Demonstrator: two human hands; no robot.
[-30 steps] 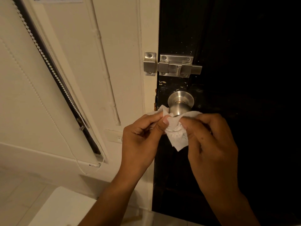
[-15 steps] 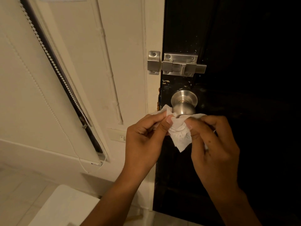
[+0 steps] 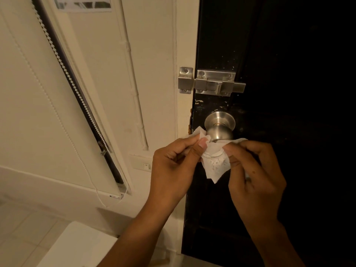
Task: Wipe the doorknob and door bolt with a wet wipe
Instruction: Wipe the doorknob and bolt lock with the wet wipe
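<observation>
- At the dark door (image 3: 289,132), just below the doorknob (image 3: 219,125): you are holding a white wet wipe (image 3: 215,160) stretched between both hands.
- Your left hand (image 3: 173,170) is pinching the wipe's left edge, thumb against curled fingers.
- Your right hand (image 3: 256,174) is pinching the right edge likewise.
- The wipe's top is lying against the knob's underside.
- The door bolt (image 3: 212,82) is sitting above the knob, reaching into its keeper on the frame (image 3: 185,45).
</observation>
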